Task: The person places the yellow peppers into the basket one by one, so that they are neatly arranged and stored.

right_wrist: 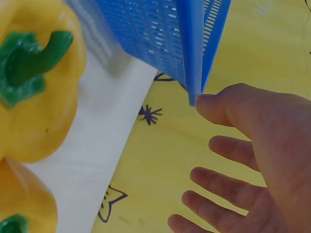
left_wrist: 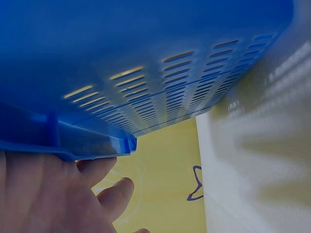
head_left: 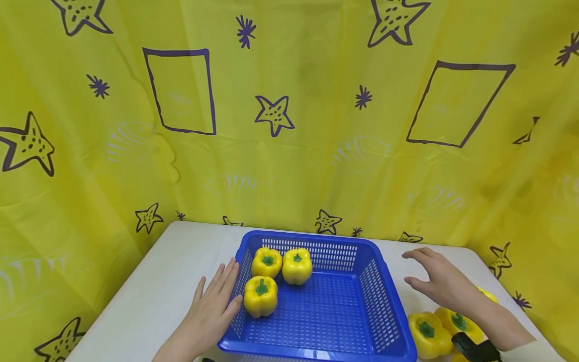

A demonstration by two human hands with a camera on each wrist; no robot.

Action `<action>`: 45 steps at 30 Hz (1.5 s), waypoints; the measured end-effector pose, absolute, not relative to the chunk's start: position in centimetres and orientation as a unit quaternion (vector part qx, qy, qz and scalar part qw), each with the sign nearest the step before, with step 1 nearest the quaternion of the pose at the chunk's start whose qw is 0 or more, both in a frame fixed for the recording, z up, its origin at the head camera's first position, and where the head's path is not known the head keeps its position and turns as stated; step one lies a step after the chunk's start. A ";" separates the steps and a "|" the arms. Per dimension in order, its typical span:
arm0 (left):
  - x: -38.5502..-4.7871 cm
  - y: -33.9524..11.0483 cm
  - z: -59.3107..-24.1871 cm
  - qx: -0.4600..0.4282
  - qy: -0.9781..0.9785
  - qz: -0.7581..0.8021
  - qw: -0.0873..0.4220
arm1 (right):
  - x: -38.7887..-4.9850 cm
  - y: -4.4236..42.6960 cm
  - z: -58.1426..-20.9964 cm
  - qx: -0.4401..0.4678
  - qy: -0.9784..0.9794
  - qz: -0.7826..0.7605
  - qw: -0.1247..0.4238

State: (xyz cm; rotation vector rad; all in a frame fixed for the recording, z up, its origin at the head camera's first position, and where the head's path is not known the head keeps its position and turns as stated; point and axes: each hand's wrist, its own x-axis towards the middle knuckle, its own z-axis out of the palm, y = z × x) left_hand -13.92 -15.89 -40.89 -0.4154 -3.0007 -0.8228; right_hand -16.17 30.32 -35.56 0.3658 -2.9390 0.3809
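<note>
A blue plastic basket (head_left: 316, 311) with slotted walls stands on the white table. Inside its left part sit three yellow bell peppers with green stems: one at the back left (head_left: 267, 262), one beside it (head_left: 297, 266) and one in front (head_left: 261, 296). My left hand (head_left: 210, 306) rests on the basket's left rim, fingers straight; in the left wrist view it lies against the rim's underside (left_wrist: 68, 154). To the basket's right, my right hand (head_left: 441, 276) hovers with spread fingers and holds nothing. Below it are more yellow bell peppers (head_left: 428, 337).
The white table (head_left: 149, 281) shows left of the basket. Loose peppers (right_wrist: 39, 121) lie close to the basket's right side, partly hidden by my right forearm. A yellow curtain (head_left: 280, 166) with starfish drawings hangs around the table's back and sides.
</note>
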 end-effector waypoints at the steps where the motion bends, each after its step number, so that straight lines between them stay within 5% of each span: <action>1: -13.9 -15.9 -40.9 -0.133 -0.956 -0.262 0.001 | -16.1 30.5 -35.6 0.121 -0.982 0.127 0.077; 45: -13.9 -16.0 -40.9 -0.135 -0.954 -0.267 0.002 | -15.4 39.7 -38.1 0.032 -0.995 0.090 -0.004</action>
